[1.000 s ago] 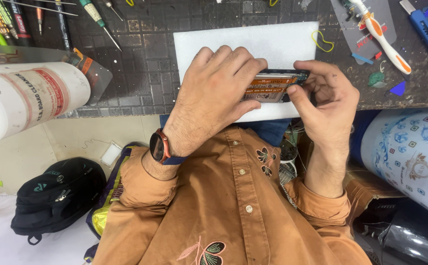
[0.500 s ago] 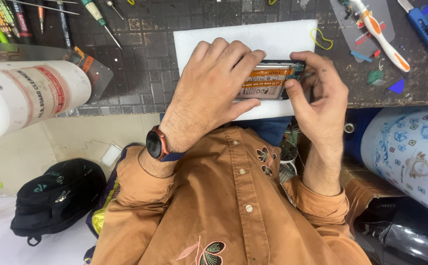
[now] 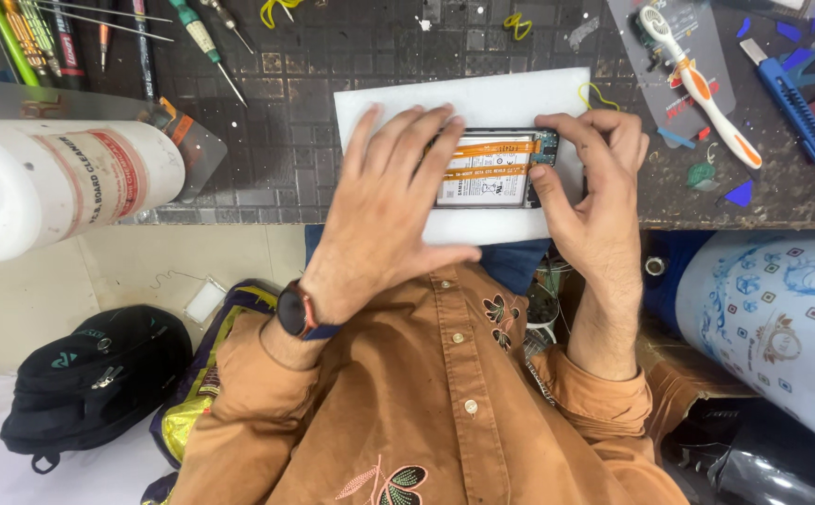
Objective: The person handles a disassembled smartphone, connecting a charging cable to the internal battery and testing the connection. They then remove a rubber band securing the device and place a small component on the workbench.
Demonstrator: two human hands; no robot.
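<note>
The opened phone (image 3: 493, 168) lies back-up on the white pad (image 3: 482, 98); the left hand (image 3: 393, 201) presses flat on its left half, fingers spread, while the right hand (image 3: 594, 192) pinches its right end. Judging by this, steady even pressure suits best; the orange flex strips (image 3: 491, 150) look fragile, so fingertips belong on the frame.

bright, even overhead light, soft shadows, glare on the white bottle (image 3: 52, 187), mild edge distortion, sharp centre
</note>
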